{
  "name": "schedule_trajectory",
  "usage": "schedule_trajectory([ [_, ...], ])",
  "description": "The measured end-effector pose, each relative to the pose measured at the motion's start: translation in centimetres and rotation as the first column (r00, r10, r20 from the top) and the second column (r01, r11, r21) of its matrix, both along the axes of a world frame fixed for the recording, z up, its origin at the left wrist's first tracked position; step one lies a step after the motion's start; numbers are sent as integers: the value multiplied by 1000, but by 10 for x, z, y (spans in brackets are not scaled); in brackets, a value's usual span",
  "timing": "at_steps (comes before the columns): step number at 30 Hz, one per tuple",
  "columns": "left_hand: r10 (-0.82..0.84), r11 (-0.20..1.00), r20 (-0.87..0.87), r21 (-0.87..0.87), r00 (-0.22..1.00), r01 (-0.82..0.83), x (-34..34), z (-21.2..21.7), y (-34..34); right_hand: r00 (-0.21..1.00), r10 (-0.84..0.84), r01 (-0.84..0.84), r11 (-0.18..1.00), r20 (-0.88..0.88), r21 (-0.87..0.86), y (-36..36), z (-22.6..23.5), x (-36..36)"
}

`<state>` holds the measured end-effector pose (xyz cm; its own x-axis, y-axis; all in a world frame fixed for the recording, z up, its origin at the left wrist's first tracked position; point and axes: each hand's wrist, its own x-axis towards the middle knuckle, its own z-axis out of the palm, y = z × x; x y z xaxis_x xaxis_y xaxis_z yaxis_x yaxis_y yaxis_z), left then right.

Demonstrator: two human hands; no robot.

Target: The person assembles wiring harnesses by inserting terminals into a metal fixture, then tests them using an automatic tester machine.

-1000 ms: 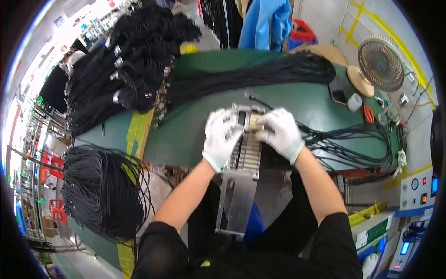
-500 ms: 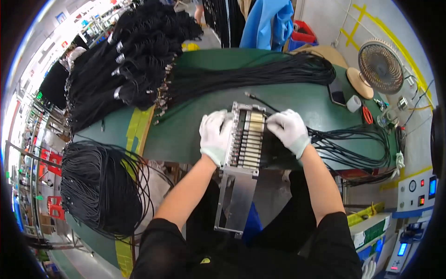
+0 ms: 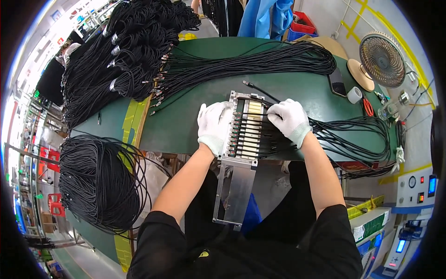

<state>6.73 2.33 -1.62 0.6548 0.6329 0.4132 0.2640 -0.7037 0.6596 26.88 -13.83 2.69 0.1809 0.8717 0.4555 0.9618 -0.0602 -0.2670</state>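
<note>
A long silver metal fixture [image 3: 231, 139] lies at the table's front edge, its lower part sticking out over my lap. Pale yellow bars [image 3: 251, 135] run across it in a row, with black cable ends and metal connectors seated along its left side. My left hand [image 3: 213, 124], in a white glove, grips the fixture's left edge. To the right of the upper bars, my gloved right hand [image 3: 290, 119] pinches a thin black cable [image 3: 260, 114] that reaches across the bars. Beyond the fixture, a loose cable end [image 3: 251, 85] with a metal connector lies on the table.
Bundled black cables [image 3: 134, 51] are heaped at the far left, and another coil [image 3: 100, 186] hangs nearer. Cables [image 3: 260, 63] stretch along the green table's back. At right stand a fan [image 3: 383, 60], a white tape roll [image 3: 354, 95], red-handled tool [image 3: 367, 108] and phone [image 3: 337, 83].
The whole view has shifted slightly, so the table and fixture sit higher. My right hand has moved a little nearer along the fixture, still pinching. My left hand keeps its place at the fixture.
</note>
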Motion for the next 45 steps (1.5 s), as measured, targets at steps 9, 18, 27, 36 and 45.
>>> schedule_trajectory([
  [9, -13, 981, 136, 191, 991, -13, -2, 3, -7, 1000, -23, 23, 996, -1, -83, -1, 5, -6],
  [18, 2, 998, 63, 65, 998, -6, -1, 17, -9, 997, -2, -2, 999, -73, -48, 2, 5, -5],
  [27, 20, 999, 57, 43, 998, -23, 1, 8, -4, 995, -38, 31, 997, -95, -77, 8, 6, -4],
  [36, -1, 997, 125, 73, 992, -8, -1, 2, -4, 988, -89, 76, 992, -128, -104, 2, 6, -4],
  [45, -184, 908, -296, 314, 937, 278, 8, 27, -13, 998, -40, 34, 993, -51, -117, 2, 2, -13],
])
